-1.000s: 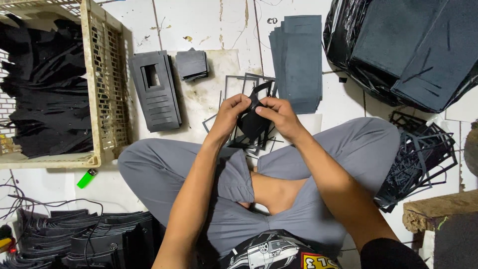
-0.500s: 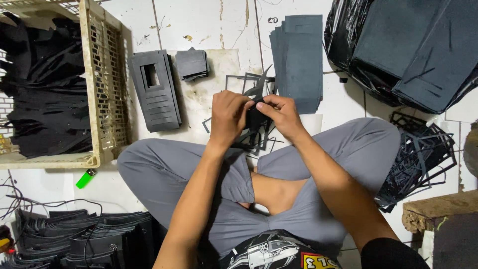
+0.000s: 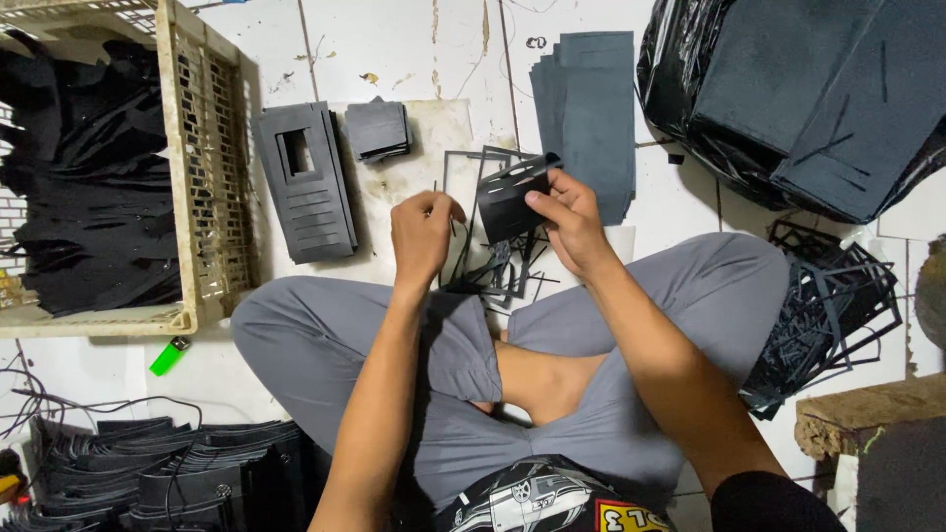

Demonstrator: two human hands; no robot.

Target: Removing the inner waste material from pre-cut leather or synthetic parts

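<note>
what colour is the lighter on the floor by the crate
Bright green lighter, clearest in the head view.

There is a single view, from a camera worn on the person's head, looking almost straight down at the tiled floor between and beyond the crossed legs. It sits close — the forearms run up from the bottom edge, and the left hand and right hand meet near the middle of the frame. Near in the scene falls at the bottom edge, by the person's waist; far falls at the top, where the floor tiles run out. The view reaches a plastic crate at the far left and a black bag at the far right — no second view shares the scene.
</note>
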